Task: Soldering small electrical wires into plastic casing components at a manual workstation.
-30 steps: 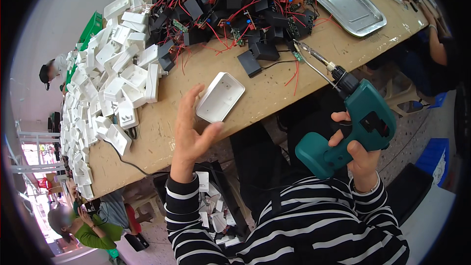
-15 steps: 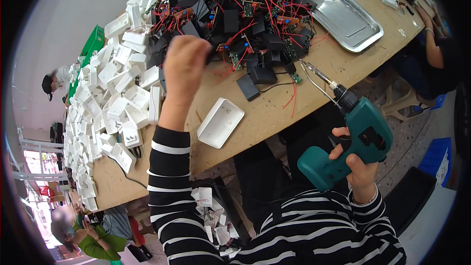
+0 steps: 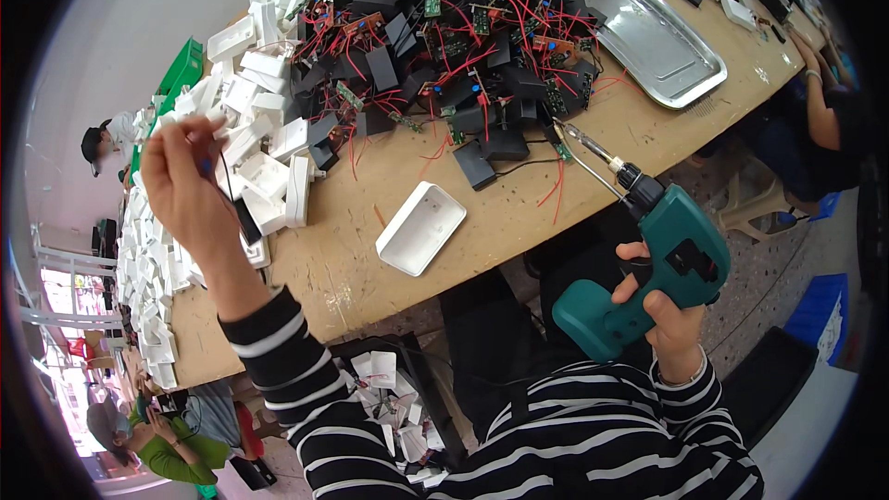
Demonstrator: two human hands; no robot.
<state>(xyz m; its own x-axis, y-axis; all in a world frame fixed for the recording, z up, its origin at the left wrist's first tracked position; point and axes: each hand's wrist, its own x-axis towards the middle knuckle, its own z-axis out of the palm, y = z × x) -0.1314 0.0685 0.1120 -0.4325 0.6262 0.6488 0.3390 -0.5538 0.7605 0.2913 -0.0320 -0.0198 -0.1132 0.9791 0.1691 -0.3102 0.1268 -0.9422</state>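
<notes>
While right fingers (image 3: 626,290) grip a green power tool (image 3: 683,239), left fingers (image 3: 180,156) pinched on black cord (image 3: 229,187), over white casings (image 3: 267,176).

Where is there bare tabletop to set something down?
Left of the open white box, bare wood reaches to the white housings. Another patch lies between the metal tray, the green power screwdriver and the table's near edge. Crowded: the left, under those housings, and the far middle, heaped with black boxes and red wires.
</notes>
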